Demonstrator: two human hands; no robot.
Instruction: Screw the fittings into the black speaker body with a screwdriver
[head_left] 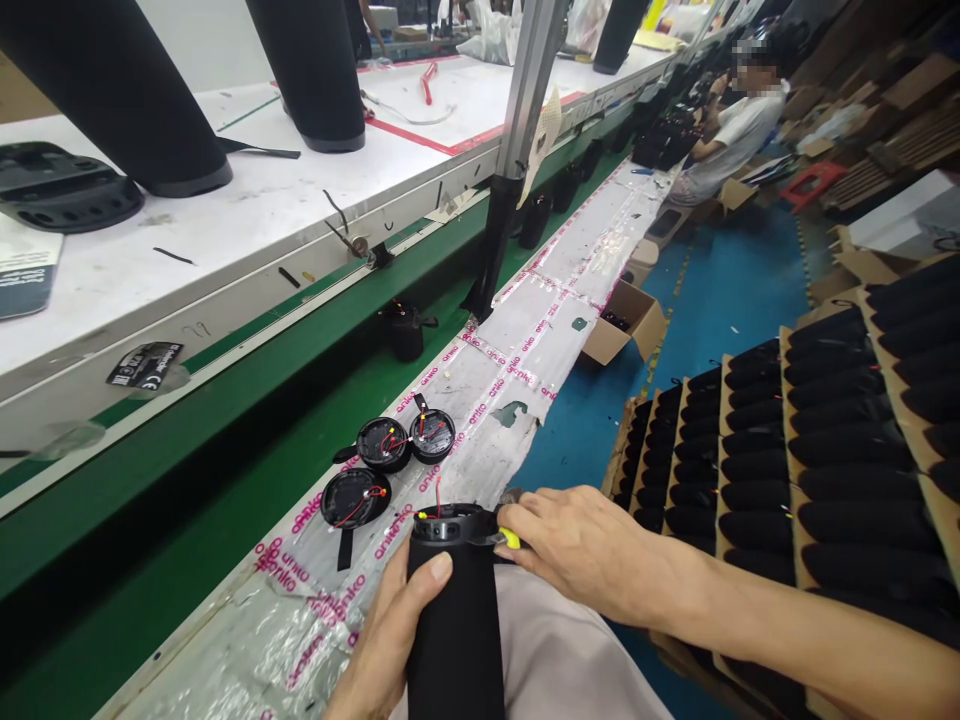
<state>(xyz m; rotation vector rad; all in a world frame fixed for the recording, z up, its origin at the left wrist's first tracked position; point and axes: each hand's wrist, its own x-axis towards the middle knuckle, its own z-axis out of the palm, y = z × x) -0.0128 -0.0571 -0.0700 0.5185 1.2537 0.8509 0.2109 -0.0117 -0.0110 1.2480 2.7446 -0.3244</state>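
Your left hand and right hand are bare, as is your right forearm where it shows; your clothing is pale greyish-beige, softly creased.

bright over the white workbench, glinting off wrinkled plastic sheeting; dim and smeared around upper-right cardboard boxes.

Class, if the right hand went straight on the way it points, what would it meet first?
Probably the rim of the black cylinder; the tool in the right hand seems to touch it, though depth is unclear.
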